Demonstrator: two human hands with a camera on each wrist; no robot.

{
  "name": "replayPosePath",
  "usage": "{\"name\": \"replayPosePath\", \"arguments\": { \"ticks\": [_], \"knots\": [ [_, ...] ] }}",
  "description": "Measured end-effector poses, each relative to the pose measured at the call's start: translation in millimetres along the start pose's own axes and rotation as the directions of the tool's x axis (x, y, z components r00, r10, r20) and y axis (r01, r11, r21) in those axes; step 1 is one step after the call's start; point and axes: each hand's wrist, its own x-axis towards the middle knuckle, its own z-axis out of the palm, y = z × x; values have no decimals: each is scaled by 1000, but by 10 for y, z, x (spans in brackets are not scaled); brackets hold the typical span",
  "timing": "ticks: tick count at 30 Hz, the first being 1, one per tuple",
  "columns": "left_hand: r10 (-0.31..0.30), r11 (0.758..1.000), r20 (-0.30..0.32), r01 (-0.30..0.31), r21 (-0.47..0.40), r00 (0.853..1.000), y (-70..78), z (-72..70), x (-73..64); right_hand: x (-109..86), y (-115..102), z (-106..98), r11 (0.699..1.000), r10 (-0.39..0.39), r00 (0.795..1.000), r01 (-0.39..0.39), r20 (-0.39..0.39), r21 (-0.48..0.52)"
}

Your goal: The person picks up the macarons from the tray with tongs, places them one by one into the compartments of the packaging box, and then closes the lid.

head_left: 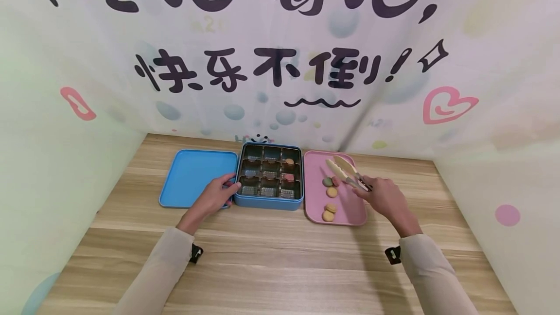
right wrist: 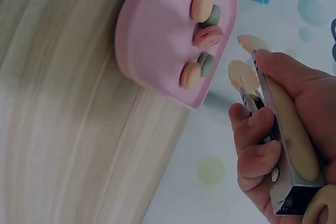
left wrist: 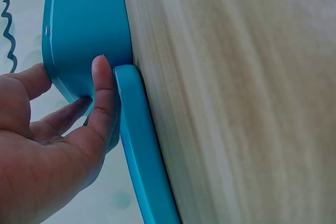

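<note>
My left hand (head_left: 215,192) touches the left side of a blue box (head_left: 269,202); in the left wrist view its thumb is at the rim and its fingers lie against the wall. A dark divided insert (head_left: 270,166) inside the box holds an orange macaron (head_left: 289,162) and a pink macaron (head_left: 288,177) in its right column. My right hand (head_left: 386,197) grips tongs (right wrist: 289,124) with beige tips, held apart above a pink tray (head_left: 352,210). Several macarons lie on that tray, among them a green macaron (head_left: 327,182) and a yellow macaron (head_left: 332,192).
A shallow blue lid or tray (head_left: 188,174) lies left of the box, partly under my left hand. The wooden table (head_left: 280,266) meets a printed wall sheet (head_left: 262,96) behind the box, with side sheets at left and right.
</note>
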Motion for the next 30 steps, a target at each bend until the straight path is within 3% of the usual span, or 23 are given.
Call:
{"name": "replayPosePath", "arguments": {
  "ticks": [15,30],
  "knots": [
    [-2,1000,2,2,2,1000,-2,4,-3,38,108,36,992,124,986,-124,107,-10],
    [-3,1000,4,3,11,1000,19,-9,6,32,98,91,996,88,994,-89,58,11]
  ]
}}
